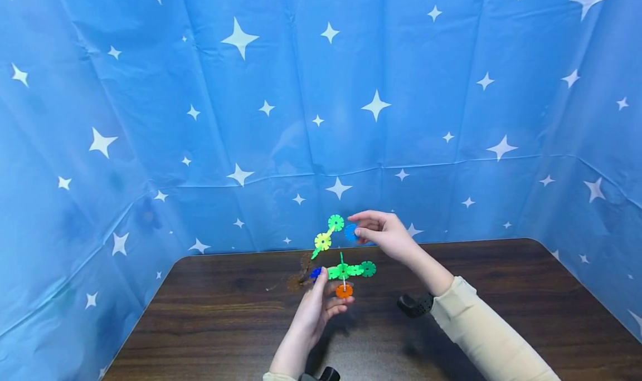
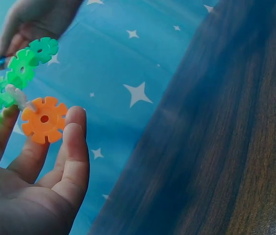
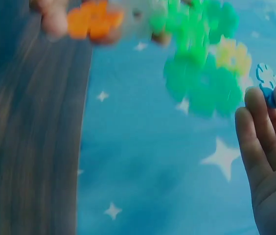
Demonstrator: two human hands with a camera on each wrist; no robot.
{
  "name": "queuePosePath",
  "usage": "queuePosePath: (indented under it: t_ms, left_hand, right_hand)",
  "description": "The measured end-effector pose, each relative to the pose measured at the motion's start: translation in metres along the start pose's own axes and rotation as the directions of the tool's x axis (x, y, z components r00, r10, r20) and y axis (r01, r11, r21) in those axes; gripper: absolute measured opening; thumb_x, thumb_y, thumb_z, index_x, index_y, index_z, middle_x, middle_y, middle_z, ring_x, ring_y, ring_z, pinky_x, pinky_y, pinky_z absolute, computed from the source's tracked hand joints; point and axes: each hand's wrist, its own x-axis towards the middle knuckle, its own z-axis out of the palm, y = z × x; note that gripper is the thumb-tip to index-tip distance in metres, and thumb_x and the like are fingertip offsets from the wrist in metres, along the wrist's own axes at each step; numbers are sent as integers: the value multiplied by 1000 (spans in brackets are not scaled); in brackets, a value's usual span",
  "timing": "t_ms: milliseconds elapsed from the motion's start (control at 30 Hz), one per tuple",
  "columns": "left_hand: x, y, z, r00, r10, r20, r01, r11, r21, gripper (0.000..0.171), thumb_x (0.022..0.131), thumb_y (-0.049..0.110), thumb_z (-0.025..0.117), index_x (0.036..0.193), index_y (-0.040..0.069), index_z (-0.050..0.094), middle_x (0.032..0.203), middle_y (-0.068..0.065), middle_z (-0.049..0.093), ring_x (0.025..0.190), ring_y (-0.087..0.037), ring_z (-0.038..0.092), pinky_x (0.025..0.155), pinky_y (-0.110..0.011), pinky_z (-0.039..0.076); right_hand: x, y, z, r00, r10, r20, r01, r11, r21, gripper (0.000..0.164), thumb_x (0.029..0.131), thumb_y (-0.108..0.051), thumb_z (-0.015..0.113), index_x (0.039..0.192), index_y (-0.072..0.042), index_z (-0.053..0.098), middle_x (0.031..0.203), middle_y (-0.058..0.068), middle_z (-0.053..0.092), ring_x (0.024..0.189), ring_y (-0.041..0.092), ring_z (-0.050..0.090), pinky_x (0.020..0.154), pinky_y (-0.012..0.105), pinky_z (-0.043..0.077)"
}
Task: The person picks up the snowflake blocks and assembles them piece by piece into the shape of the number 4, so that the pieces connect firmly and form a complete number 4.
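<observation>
My left hand (image 1: 312, 309) grips a build of interlocking notched plastic discs, its thumb near a dark blue disc (image 1: 315, 273). A green disc (image 1: 343, 270) sits at the middle of the build, with a darker green disc (image 1: 368, 268) at its right end. An orange disc (image 2: 44, 119) hangs low, beside the left fingers, joined through a whitish disc (image 2: 20, 97). Farther up stand a yellow disc (image 1: 323, 241) and a bright green disc (image 1: 336, 223). Between thumb and fingers my right hand (image 1: 385, 233) pinches a loose-looking blue disc (image 3: 267, 84), just right of the upper green disc.
Both hands are above a dark wooden table (image 1: 220, 314). A blue curtain (image 1: 301, 91) with white stars surrounds its back and sides. Black wrist devices are worn on both arms, one (image 1: 415, 306) below the right forearm.
</observation>
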Motion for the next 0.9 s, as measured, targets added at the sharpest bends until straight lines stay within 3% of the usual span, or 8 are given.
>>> queuePosePath:
  t_ms: [167, 367, 600, 767, 900]
  left_hand:
    - [-1, 1, 0, 1000, -9, 5, 9, 1000, 5, 95, 92, 67, 44, 149, -6, 21, 143, -29, 41, 96, -27, 68, 75, -27, 55]
    - [-2, 2, 0, 1000, -19, 15, 19, 1000, 11, 96, 93, 66, 43, 150, -7, 17, 145, -31, 37, 98, -27, 67, 76, -27, 55]
    - [-1, 2, 1, 1000, -26, 14, 26, 1000, 13, 101, 91, 69, 45, 150, -8, 15, 145, -31, 36, 98, -26, 68, 75, -27, 54]
    - [-1, 2, 0, 1000, -24, 14, 24, 1000, 4, 97, 94, 65, 43, 150, -8, 12, 146, -32, 34, 98, -27, 68, 75, -27, 55]
    - [-1, 2, 1, 1000, -22, 14, 22, 1000, 2, 95, 95, 64, 42, 150, -7, 12, 146, -32, 34, 97, -27, 68, 75, -27, 55]
  right_hand:
    - [-6, -13, 11, 999, -34, 23, 35, 998, -46, 28, 96, -11, 62, 122, -3, 66, 93, 13, 71, 81, 29, 66, 71, 33, 56]
    - [-10, -15, 19, 1000, -15, 6, 15, 999, -36, 26, 94, -13, 65, 119, -6, 68, 92, 9, 71, 79, 23, 66, 71, 34, 56]
    - [-14, -13, 25, 1000, 13, -17, -14, 999, -53, 26, 94, -10, 65, 119, -4, 68, 94, 12, 70, 81, 31, 64, 61, 31, 52]
    - [-18, -30, 30, 1000, -7, -11, 5, 994, -106, 24, 94, -5, 63, 117, 1, 68, 93, 15, 69, 80, 35, 63, 61, 42, 53]
    - [-19, -28, 32, 1000, -24, -4, 24, 990, -139, 24, 94, -5, 63, 117, -1, 68, 90, 12, 69, 78, 31, 64, 63, 45, 54]
